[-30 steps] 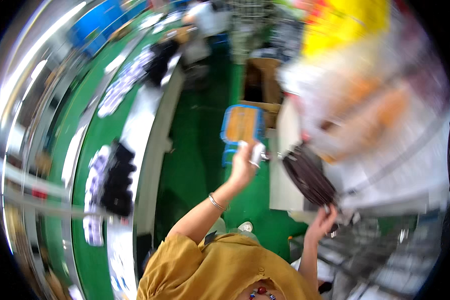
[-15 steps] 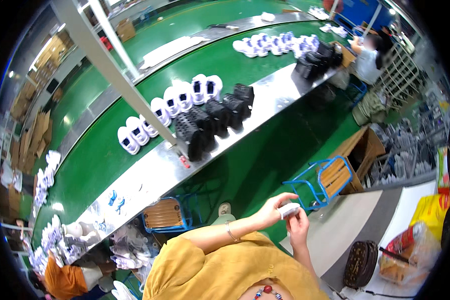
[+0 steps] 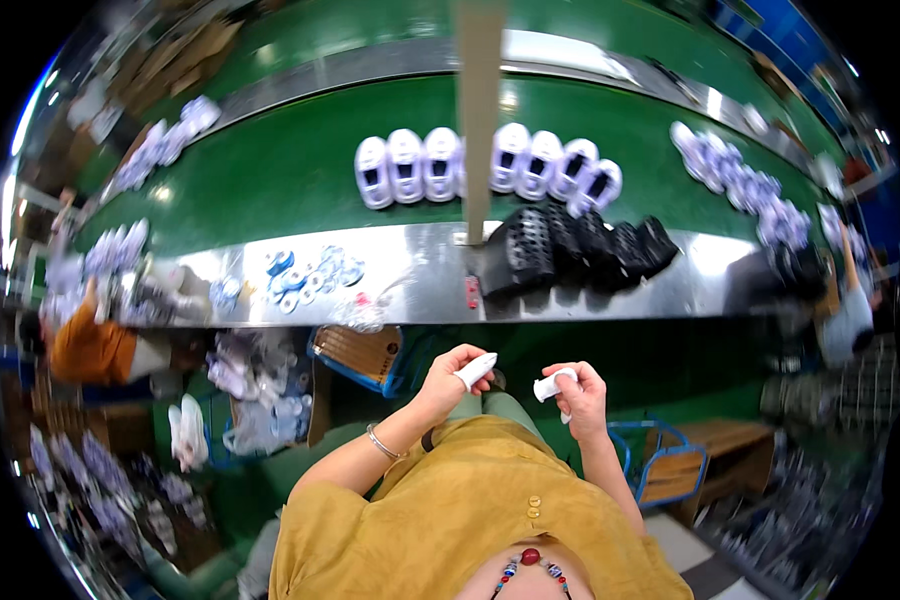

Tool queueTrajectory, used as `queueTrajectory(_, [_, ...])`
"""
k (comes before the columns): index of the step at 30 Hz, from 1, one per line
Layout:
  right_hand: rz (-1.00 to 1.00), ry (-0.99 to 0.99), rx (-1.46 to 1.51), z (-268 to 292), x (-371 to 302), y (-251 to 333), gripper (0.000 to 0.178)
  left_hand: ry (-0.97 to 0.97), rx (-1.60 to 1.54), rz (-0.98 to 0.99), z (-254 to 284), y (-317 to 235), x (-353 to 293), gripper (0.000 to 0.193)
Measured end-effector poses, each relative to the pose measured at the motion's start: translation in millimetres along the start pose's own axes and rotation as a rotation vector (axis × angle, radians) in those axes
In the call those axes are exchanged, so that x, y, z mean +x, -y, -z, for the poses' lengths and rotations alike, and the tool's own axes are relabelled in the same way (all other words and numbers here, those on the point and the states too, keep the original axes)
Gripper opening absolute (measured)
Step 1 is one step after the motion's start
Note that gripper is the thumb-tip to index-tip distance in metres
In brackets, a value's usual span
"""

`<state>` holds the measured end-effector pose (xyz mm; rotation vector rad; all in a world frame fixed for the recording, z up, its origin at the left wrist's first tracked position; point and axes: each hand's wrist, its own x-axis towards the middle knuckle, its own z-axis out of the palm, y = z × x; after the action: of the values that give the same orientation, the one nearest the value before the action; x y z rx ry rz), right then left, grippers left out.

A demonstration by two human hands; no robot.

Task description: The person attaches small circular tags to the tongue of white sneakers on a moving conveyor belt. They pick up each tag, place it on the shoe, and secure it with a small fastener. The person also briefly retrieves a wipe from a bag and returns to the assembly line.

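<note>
Both my hands are in front of my body, a short way apart, on the near side of the metal-edged bench [image 3: 410,300]. My left hand [image 3: 440,388] is closed on a slim white piece [image 3: 477,371] that sticks out past the fingertips. Between the thumb and fingers of my right hand [image 3: 587,402] is a small white curled piece [image 3: 550,385], with a bit of white showing below the fingers. Exactly what the two white pieces are, I cannot make out. Neither hand touches the bench.
White sneakers [image 3: 405,168] stand in a row on the green belt [image 3: 300,170], split by a post [image 3: 478,110]. Black perforated holders [image 3: 520,255] and blue-and-white rolls [image 3: 310,275] lie on the bench. Below are stools [image 3: 360,355], [image 3: 670,475]. A person in orange [image 3: 95,345] works at left.
My view has turned left to face the bench squarely. My hands, close together on one white item before, have come apart, each with a white piece.
</note>
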<state>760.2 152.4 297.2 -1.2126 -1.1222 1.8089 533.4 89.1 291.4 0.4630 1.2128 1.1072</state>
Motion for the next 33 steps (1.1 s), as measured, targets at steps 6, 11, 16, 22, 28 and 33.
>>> queueTrajectory(6, [-0.242, 0.250, -0.140, -71, 55, -45, 0.012, -0.676, -0.029, 0.122, 176, 123, -22, 0.017])
queueTrajectory(11, [-0.437, 0.423, -0.385, -118, 65, -132, 0.021, -1.144, -0.021, 0.287, 352, 269, -21, 0.041])
queueTrajectory(16, [-0.668, 0.445, -0.560, -140, 59, -240, 0.021, -1.370, -0.202, 0.291, 482, 391, 28, 0.056])
queueTrajectory(22, [-0.803, 0.280, -0.735, -167, 48, -338, 0.020, -1.334, -0.566, 0.163, 594, 436, 63, 0.068])
queueTrajectory(28, [-0.805, 0.223, -0.742, -178, 54, -399, 0.019, -1.112, -1.101, -0.227, 638, 460, 81, 0.064])
queueTrajectory(33, [-0.816, 0.347, -0.795, -201, 84, -381, 0.019, -1.064, -1.365, -0.401, 624, 503, 53, 0.065])
